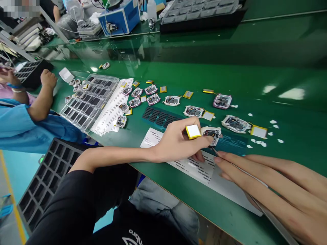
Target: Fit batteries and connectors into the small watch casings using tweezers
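1. Clearly, the small white-rimmed circuit module (pixel 212 133) lies on the green surface (pixel 281 68), pinned by the left hand (pixel 176 141), whose fingers pinch its attached yellow-edged silver battery pouch (pixel 193 131) just left of it.
2. Right of the module, the right hand (pixel 270 185) grips a thin metal tweezer (pixel 217 152), tip touching the module; a slip could, I judge, puncture the pouch or tear its short wire.
3. Beyond the module, similar modules (pixel 193 111) and loose white pads (pixel 260 143) lie near; a sweeping wrist might scatter them.
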A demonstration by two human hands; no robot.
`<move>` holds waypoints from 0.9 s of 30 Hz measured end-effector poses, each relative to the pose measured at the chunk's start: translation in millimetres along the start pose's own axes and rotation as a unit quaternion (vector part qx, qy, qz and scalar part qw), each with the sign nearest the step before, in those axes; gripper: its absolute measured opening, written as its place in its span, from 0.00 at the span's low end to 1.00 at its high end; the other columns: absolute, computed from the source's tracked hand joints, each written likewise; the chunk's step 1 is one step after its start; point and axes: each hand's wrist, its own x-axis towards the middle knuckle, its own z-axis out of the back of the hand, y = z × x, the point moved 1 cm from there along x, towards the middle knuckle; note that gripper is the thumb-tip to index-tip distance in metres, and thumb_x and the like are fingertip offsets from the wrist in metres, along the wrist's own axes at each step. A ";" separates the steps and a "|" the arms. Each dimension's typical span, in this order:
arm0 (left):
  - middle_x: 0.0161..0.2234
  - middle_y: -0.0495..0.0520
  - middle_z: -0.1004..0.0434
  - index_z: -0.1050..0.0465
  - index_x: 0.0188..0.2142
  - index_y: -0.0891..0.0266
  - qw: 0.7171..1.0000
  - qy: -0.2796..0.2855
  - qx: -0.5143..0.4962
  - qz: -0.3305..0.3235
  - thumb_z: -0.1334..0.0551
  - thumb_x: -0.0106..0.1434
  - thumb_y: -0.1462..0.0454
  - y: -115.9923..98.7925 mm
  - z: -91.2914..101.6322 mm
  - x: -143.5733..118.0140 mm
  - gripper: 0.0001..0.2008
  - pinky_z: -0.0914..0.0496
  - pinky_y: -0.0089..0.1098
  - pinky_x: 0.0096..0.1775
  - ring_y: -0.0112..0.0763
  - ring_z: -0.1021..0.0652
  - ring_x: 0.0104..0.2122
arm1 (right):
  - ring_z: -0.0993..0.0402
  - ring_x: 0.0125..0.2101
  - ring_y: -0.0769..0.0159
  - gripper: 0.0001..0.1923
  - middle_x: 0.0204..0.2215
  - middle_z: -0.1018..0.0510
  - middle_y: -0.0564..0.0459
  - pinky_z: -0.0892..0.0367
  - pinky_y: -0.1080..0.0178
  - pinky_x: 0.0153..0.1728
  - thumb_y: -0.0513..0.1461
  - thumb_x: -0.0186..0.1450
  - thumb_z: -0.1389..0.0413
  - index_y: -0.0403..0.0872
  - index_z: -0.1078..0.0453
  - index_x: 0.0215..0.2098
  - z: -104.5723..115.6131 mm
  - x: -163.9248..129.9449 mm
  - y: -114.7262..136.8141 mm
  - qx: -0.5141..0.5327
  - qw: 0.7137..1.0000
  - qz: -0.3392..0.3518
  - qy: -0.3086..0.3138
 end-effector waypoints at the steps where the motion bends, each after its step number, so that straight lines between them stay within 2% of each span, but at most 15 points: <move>1: 0.15 0.39 0.33 0.42 0.26 0.57 1.000 -0.002 0.004 0.001 0.22 0.53 0.49 -0.2 0.0 -0.2 0.29 0.31 0.26 0.19 0.28 0.24 0.16 | 0.23 0.56 0.46 0.31 0.61 0.21 0.54 0.29 0.43 0.56 0.44 0.76 0.62 0.55 0.48 0.77 0.0 -1.2 -0.3 0.001 1.000 0.002 0.003; 8: 0.15 0.39 0.36 0.42 0.26 0.57 1.000 0.001 0.023 0.008 0.22 0.53 0.48 -1.4 -1.3 -1.4 0.29 0.34 0.26 0.18 0.28 0.24 0.17 | 0.24 0.57 0.48 0.35 0.59 0.19 0.59 0.35 0.46 0.62 0.38 0.74 0.58 0.59 0.53 0.78 -0.6 -6.1 -1.2 0.007 0.999 -0.006 0.041; 14: 0.17 0.41 0.37 0.42 0.26 0.57 0.999 -0.001 0.052 0.008 0.24 0.54 0.46 1.0 -0.2 -3.0 0.29 0.33 0.28 0.21 0.29 0.24 0.19 | 0.21 0.52 0.46 0.30 0.59 0.19 0.49 0.29 0.40 0.54 0.42 0.77 0.61 0.48 0.47 0.76 -0.4 3.0 2.5 -0.006 0.999 0.040 -0.008; 20: 0.19 0.42 0.34 0.41 0.27 0.57 0.998 0.005 0.058 0.004 0.25 0.56 0.45 4.1 0.4 -4.1 0.28 0.31 0.29 0.23 0.30 0.23 0.21 | 0.22 0.54 0.47 0.30 0.58 0.18 0.53 0.29 0.43 0.55 0.42 0.78 0.63 0.53 0.48 0.77 -2.6 0.1 0.5 0.009 1.000 0.023 0.004; 22: 0.20 0.42 0.31 0.36 0.31 0.57 0.999 0.006 0.039 0.000 0.25 0.56 0.46 4.5 0.1 -3.7 0.25 0.28 0.30 0.24 0.31 0.21 0.22 | 0.21 0.55 0.47 0.30 0.60 0.20 0.52 0.27 0.42 0.54 0.43 0.78 0.59 0.54 0.46 0.76 -1.8 -0.5 -0.6 0.018 1.000 0.012 0.001; 24: 0.23 0.42 0.28 0.30 0.42 0.56 1.000 0.005 0.026 -0.003 0.25 0.57 0.48 4.1 -0.3 -3.4 0.23 0.25 0.32 0.27 0.32 0.20 0.23 | 0.21 0.56 0.48 0.30 0.62 0.21 0.53 0.25 0.44 0.55 0.41 0.76 0.51 0.57 0.44 0.75 0.4 -0.4 -2.0 0.036 0.999 -0.014 -0.003; 26: 0.24 0.43 0.25 0.30 0.53 0.55 1.000 0.007 0.019 0.000 0.26 0.59 0.49 2.7 -0.9 -3.4 0.28 0.22 0.34 0.29 0.34 0.19 0.23 | 0.22 0.58 0.51 0.33 0.61 0.21 0.57 0.26 0.47 0.59 0.37 0.74 0.48 0.61 0.44 0.75 3.5 -0.6 -4.3 0.054 0.998 -0.043 -0.001; 27: 0.23 0.43 0.25 0.30 0.55 0.55 1.000 0.009 0.017 0.002 0.26 0.60 0.49 1.7 -1.2 -3.5 0.29 0.22 0.35 0.29 0.34 0.18 0.24 | 0.21 0.58 0.52 0.34 0.60 0.20 0.59 0.26 0.49 0.60 0.36 0.73 0.48 0.62 0.44 0.75 5.0 -1.1 -5.8 0.060 0.997 -0.053 0.000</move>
